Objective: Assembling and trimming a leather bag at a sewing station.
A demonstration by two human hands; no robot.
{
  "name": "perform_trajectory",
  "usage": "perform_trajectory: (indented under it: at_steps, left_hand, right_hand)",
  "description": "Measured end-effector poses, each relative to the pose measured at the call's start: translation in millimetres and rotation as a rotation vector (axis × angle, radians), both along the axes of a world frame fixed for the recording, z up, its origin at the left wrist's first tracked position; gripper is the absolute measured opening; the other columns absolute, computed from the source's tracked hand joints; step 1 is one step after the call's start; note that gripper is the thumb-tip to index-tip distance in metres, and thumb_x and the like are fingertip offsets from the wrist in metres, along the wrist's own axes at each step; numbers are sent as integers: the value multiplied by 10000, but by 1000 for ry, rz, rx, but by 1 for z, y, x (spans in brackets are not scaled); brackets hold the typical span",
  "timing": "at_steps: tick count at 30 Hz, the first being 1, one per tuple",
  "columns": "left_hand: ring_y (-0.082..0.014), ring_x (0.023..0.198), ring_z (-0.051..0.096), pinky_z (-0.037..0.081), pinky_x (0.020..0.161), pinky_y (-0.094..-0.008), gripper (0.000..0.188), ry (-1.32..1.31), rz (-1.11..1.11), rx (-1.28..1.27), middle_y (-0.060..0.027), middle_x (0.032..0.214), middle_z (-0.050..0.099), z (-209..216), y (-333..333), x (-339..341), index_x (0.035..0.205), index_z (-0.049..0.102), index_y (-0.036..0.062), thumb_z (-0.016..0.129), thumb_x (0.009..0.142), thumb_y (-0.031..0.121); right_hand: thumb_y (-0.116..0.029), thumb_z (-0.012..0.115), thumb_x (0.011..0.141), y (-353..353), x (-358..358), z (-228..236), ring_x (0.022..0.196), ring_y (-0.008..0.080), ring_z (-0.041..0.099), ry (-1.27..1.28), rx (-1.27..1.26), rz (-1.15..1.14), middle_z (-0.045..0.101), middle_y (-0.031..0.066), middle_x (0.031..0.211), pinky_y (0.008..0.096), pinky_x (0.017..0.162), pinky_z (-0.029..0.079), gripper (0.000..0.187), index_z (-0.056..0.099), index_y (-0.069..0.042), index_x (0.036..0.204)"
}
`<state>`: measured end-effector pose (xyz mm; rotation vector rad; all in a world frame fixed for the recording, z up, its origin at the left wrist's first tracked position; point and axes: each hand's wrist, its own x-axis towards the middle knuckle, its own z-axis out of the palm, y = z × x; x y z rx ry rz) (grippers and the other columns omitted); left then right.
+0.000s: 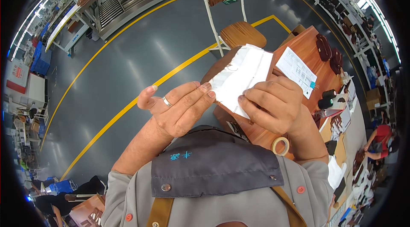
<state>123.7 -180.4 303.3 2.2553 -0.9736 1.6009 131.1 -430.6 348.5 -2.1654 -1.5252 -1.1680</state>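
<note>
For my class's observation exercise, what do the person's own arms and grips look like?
The left grip, an ungloved hand, wears a silver-coloured ring. The right grip is also ungloved, with no ring visible. Both forearms are bare below short, light grey sleeves.

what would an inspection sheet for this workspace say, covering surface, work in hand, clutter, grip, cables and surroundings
Surface: wood-grain table ahead and to the right.
Work in hand: brown piece with a white face, held above the lap and overlapping the table's near edge in view.
Clutter: printed sheet with teal clip, dark spools, dark red pouches, tape roll.
Grip: right hand pinches the piece's right side; left hand lays fingertips on its left edge, thumb hidden.
Cables: nothing seen around the hands.
Surroundings: chair, grey floor with yellow lines, co-worker in red at far right.
</note>
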Motion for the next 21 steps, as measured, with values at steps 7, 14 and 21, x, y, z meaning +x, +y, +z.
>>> perform_trajectory:
  at_steps: [7, 14, 21]
  left_hand:
    - [-18, 823, 699, 142, 1097, -454, 118, -27, 18, 28, 130, 813, 731, -4, 1, -2, 809, 700, 254, 731, 858, 152]
    - [-26, 814, 688, 145, 1080, -455, 98, 22, 1, 14, 125, 810, 723, -7, -1, -5, 829, 730, 245, 731, 843, 148]
    - [-31, 841, 675, 165, 1088, -445, 83, 105, -12, -32, 128, 821, 725, -14, -1, -6, 828, 734, 225, 778, 812, 156]
  right_hand:
    - [-140, 744, 704, -3, 1, -5, 779, 136, 664, -3, -4, -30, 677, -8, 896, 274, 661, 482, 195, 694, -123, 892]
    - [-155, 737, 731, 7, 2, -8, 793, 130, 665, 0, 54, -28, 695, -22, 912, 285, 703, 507, 204, 715, -136, 933]
    - [-175, 752, 718, 8, 7, -7, 757, 119, 659, 27, 47, -16, 697, -31, 869, 282, 691, 502, 191, 724, -129, 901]
